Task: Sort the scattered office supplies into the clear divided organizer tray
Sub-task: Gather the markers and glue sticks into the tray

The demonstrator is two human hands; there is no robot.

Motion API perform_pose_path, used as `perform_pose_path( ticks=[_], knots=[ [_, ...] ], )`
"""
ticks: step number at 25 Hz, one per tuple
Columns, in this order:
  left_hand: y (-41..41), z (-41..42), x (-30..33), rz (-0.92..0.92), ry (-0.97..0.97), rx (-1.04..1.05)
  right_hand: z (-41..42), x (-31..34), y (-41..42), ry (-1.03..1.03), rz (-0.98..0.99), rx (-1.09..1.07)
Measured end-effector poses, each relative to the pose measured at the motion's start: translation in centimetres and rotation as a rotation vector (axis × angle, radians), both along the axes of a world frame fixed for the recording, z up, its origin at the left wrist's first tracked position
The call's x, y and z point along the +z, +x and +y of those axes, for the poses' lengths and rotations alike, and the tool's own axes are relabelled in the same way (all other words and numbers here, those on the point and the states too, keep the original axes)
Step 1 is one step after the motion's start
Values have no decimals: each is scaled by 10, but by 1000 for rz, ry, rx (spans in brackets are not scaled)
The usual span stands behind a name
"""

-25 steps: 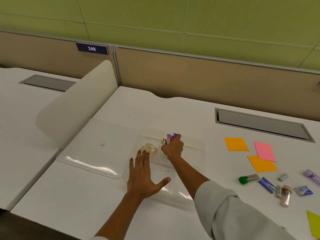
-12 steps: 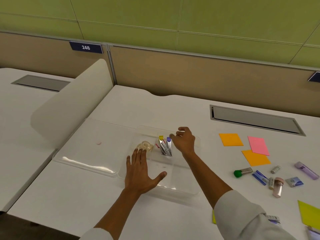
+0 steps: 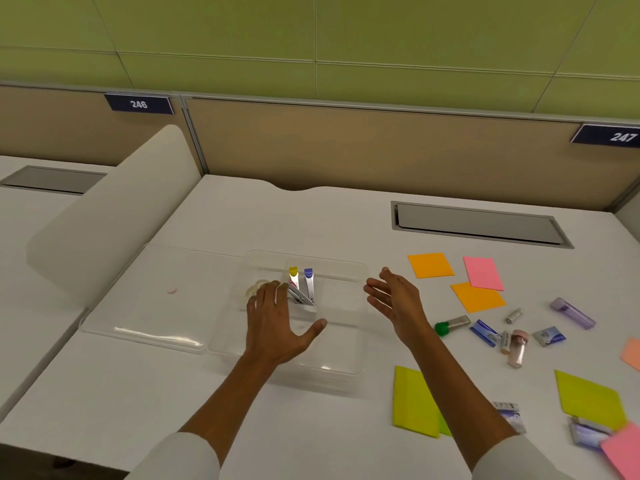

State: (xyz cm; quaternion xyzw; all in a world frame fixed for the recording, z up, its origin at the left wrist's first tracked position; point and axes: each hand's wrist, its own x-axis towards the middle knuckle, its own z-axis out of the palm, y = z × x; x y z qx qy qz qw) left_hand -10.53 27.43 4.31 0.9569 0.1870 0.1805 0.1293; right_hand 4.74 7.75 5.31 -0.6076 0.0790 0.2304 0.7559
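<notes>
Resting open-fingered, left hand (image 3: 277, 327) presses the organizer tray (image 3: 360, 344); right hand (image 3: 394, 299) hovers empty; plaques read 246 (image 3: 139, 104), 247 (image 3: 623, 136).

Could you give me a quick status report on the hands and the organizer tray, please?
Left hand flat on organizer tray, steadying. Right hand open, empty, beside tray. Markers and tape roll inside; sticky notes unsorted. Nothing in the way.
</notes>
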Motion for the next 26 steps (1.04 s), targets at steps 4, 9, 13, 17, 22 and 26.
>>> perform_pose_path(
  ticks=[4, 9, 13, 17, 22, 26],
  knots=[
    [28, -60, 13, -134, -95, -225, -57, -11, -9, 71, 95, -19],
    [53, -139, 7, -127, -159, -420, -127, -26, -14, 123, 184, -99],
    [66, -182, -9, -27, -206, -472, -171, -30, -12, 116, 208, -146],
    [82, -214, -24, 119, -267, -408, -201, -36, -14, 142, 299, -203],
    [111, -249, -30, 292, -286, -309, -228, -37, -15, 189, 355, -225],
    [137, -269, -29, 303, -288, -189, -248, -40, -19, 214, 393, -188]
  ],
)
